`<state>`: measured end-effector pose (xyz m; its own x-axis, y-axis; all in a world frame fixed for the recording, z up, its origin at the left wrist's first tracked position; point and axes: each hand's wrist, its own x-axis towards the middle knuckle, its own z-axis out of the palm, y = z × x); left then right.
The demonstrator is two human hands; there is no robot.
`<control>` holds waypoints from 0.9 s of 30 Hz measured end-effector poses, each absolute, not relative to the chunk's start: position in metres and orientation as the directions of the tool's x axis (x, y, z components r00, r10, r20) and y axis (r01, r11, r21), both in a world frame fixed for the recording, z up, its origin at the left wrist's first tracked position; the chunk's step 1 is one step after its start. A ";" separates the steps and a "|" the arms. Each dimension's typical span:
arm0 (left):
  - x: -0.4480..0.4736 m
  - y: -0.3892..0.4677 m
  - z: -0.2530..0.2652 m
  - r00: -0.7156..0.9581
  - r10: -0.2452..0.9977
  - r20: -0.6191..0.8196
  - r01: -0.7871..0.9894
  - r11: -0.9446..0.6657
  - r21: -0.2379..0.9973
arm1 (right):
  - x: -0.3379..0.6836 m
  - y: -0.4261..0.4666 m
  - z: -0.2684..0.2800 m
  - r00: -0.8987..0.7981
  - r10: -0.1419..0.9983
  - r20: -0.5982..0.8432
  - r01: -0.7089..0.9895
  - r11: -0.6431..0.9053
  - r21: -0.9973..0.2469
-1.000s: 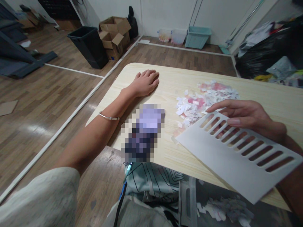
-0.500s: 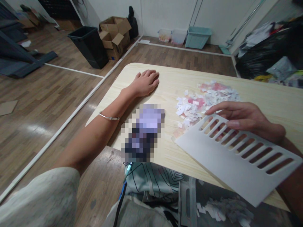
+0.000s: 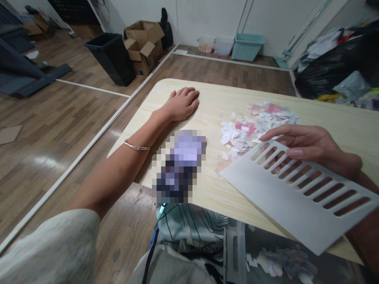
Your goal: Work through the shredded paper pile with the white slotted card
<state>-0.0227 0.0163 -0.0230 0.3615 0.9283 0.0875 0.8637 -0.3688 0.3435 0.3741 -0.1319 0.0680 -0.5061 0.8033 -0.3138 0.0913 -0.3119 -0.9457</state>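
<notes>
My left hand (image 3: 181, 105) lies palm down near the far left part of the pale wood-look table (image 3: 220, 96), fingers stretched out and holding nothing. My right hand (image 3: 321, 149) grips a white plastic scraper (image 3: 284, 197) with a row of long slots, thumb on its near face and some fingers hidden behind it. The scraper is tilted over the front of the table. Just beyond its left end, a loose pile of small white paper scraps (image 3: 237, 138), with some pink among them, is spread on the tabletop.
A blurred-out, phone-shaped object (image 3: 186, 154) lies between my arms. Below the table edge, a translucent bin (image 3: 241, 252) stands beside more scraps (image 3: 284, 262). Beyond are a black trash bin (image 3: 114, 59), cardboard boxes (image 3: 142, 51), a teal tub (image 3: 247, 47) and black bags (image 3: 325, 67).
My right hand has shifted slightly up and to the right with the scraper. My left hand stays where it was.
</notes>
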 end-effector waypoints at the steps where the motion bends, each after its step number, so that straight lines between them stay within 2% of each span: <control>1: -0.023 0.017 -0.024 0.364 0.927 0.090 0.861 -0.372 0.346 | 0.375 -0.131 0.067 -0.515 0.798 -0.312 0.090 -0.312 -0.946; 5: -0.024 0.017 -0.023 0.361 0.929 0.074 0.868 -0.364 0.336 | 0.382 -0.129 0.059 -0.437 0.845 -0.308 0.072 -0.308 -0.949; 7: -0.023 0.016 -0.022 0.359 0.932 0.060 0.874 -0.358 0.329 | 0.386 -0.127 0.055 -0.461 0.837 -0.294 0.069 -0.296 -0.953; 13: -0.018 0.012 -0.013 0.330 0.944 0.013 0.895 -0.318 0.312 | 0.389 -0.118 0.058 -0.627 0.696 -0.349 0.113 -0.362 -0.925; 17: -0.014 0.009 -0.008 0.308 0.951 -0.005 0.908 -0.293 0.300 | 0.383 -0.121 0.061 -0.585 0.749 -0.312 0.068 -0.339 -0.939; 20: -0.012 0.007 -0.007 0.307 0.952 -0.009 0.910 -0.291 0.294 | 0.378 -0.122 0.058 -0.622 0.719 -0.309 0.096 -0.321 -0.942; 24: -0.014 0.010 -0.012 0.323 0.946 0.004 0.904 -0.310 0.294 | 0.372 -0.124 0.055 -0.545 0.816 -0.194 -0.010 -0.238 -0.971; 27: -0.018 0.014 -0.017 0.343 0.939 0.034 0.889 -0.336 0.312 | 0.376 -0.121 0.055 -0.587 0.774 -0.237 0.045 -0.261 -0.964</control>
<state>-0.0178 0.0144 -0.0167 0.3434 0.9386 0.0340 0.8887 -0.3364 0.3115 0.3761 -0.1213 0.0554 -0.5874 0.7738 -0.2372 0.0452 -0.2613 -0.9642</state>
